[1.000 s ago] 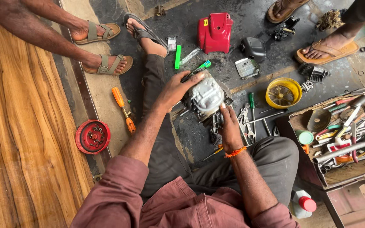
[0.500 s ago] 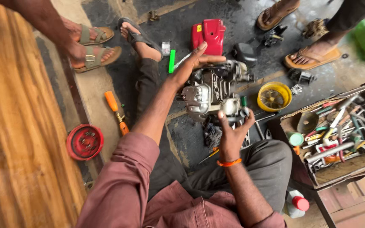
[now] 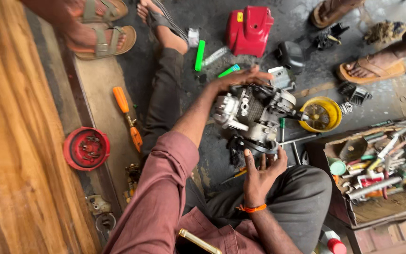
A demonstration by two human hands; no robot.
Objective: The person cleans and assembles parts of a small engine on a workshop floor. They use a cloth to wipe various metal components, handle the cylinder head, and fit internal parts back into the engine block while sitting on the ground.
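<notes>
**Hands working a small engine on a workshop floor**

Hands are closing on a small grey metal engine (image 3: 252,115), which is sitting on the dark, stained floor between the seated person's legs. The left hand (image 3: 238,77) is lying over the far top edge of the engine, fingers stretched out flat and touching it; motion blur is making the fingertips hard to read. The right hand (image 3: 261,171) is pressing against the near lower side, fingers spread upward and partly tucked under the casing, so the grip itself is hidden. An orange band is circling that wrist.

Finned, ribbed castings are showing on the engine's left side; its underside is out of sight. A red plastic cover (image 3: 249,29) is lying beyond it, with a green marker-shaped tool (image 3: 199,55) to its left and a yellow round fan housing (image 3: 320,114) just right of the engine. An orange-handled screwdriver (image 3: 127,115) is resting on the tan strip beside a red round lid (image 3: 86,148) holding small parts. A wooden tool tray (image 3: 381,174), crowded with tools too jumbled to tell apart, is sitting at right, cut off by the frame. Sandalled feet of other people are standing at the top edge, 1 pair blurred.
</notes>
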